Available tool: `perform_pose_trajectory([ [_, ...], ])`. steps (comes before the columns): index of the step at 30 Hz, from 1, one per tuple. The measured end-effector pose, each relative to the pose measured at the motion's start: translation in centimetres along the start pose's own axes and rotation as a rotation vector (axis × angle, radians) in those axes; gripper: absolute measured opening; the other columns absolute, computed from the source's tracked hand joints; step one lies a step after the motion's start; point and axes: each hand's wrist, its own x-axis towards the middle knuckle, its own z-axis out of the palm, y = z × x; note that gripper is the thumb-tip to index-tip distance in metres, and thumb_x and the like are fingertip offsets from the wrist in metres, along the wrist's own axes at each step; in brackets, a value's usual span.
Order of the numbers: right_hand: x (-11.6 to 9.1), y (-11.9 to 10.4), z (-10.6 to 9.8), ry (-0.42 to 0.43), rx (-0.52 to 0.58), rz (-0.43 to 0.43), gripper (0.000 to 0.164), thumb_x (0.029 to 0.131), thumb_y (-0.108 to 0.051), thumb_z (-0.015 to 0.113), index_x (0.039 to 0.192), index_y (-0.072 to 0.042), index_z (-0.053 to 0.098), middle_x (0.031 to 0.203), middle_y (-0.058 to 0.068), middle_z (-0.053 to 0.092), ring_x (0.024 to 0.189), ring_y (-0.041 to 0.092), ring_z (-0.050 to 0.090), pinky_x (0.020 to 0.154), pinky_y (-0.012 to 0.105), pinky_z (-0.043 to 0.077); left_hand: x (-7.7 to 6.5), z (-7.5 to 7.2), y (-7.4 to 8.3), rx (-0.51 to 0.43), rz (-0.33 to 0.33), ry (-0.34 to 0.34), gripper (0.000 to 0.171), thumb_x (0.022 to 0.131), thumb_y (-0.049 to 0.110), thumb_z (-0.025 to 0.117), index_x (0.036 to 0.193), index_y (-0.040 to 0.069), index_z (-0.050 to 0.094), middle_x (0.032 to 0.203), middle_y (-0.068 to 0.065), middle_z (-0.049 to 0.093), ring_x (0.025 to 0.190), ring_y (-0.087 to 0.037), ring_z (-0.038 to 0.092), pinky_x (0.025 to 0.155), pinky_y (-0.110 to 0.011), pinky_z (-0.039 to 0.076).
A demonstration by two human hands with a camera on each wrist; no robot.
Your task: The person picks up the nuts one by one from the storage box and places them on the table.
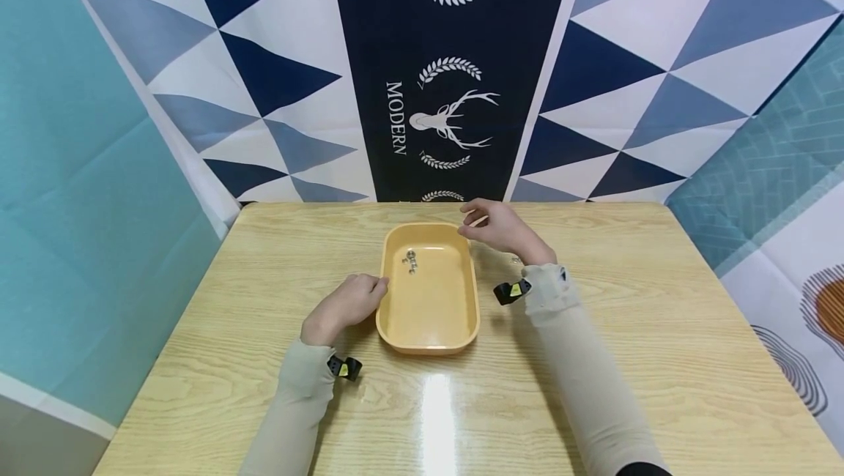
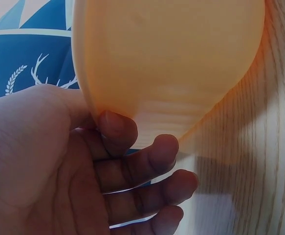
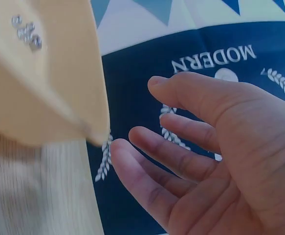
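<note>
A yellow-orange plastic tray [image 1: 430, 309] with rounded corners sits in the middle of the table. Several small shiny metal pieces [image 1: 412, 261], nut-like in look, lie grouped toward its far left inside. My left hand [image 1: 349, 302] grips the tray's left rim; in the left wrist view the fingers [image 2: 163, 154] curl beneath the tray's outer wall, and the thumb is mostly hidden behind the rim. At the far right corner, my right hand [image 1: 500, 231] hovers with loosely bent fingers. In the right wrist view its thumb and fingers [image 3: 181, 161] are spread apart and hold nothing, just beside the tray edge.
More small shiny pieces [image 1: 516, 260] lie on the wooden table [image 1: 593, 329] near my right wrist. A patterned cloth [image 1: 455, 36] hangs behind the table's far edge. Teal cloth [image 1: 99, 168] covers the left side.
</note>
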Motion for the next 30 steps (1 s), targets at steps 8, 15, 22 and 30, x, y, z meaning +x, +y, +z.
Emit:
perform_pose_trajectory([
  [8,0.6,-1.5,1.5,-0.018,0.063,-0.010,0.049,0.094,-0.017,0.075,0.137,-0.003,0.057,0.122,0.020,0.067,0.107,0.036,0.070,0.092,0.045,0.057,0.0,0.2,0.0,-0.013,-0.008,-0.002,0.048,0.112,0.031,0.033,0.084,0.010,0.066,0.067,-0.002,0.048,0.060,-0.015,0.044,0.068,-0.031,0.042],
  [15,1.1,-2.6,3.1,-0.015,0.138,-0.025,0.055,0.091,-0.011,0.077,0.140,-0.002,0.054,0.124,0.023,0.065,0.109,0.040,0.071,0.091,0.043,0.058,0.1,0.3,0.1,-0.006,-0.003,-0.003,0.048,0.112,0.030,0.033,0.084,0.010,0.066,0.068,-0.003,0.048,0.061,-0.015,0.045,0.066,-0.031,0.041],
  [22,1.7,-3.5,4.6,-0.024,0.151,-0.040,0.053,0.090,-0.009,0.078,0.138,-0.002,0.057,0.124,0.022,0.066,0.110,0.037,0.071,0.092,0.041,0.058,0.0,0.1,0.1,-0.014,-0.013,-0.015,0.047,0.112,0.031,0.033,0.084,0.010,0.066,0.067,-0.002,0.048,0.060,-0.015,0.044,0.063,-0.030,0.040],
  [30,2.6,-3.3,6.2,-0.048,0.140,-0.030,0.052,0.090,-0.010,0.077,0.136,0.003,0.058,0.123,0.022,0.069,0.110,0.033,0.071,0.090,0.036,0.058,-0.1,0.0,0.1,-0.004,-0.014,-0.007,0.046,0.112,0.031,0.033,0.087,0.010,0.067,0.069,-0.003,0.051,0.063,-0.015,0.048,0.066,-0.031,0.042],
])
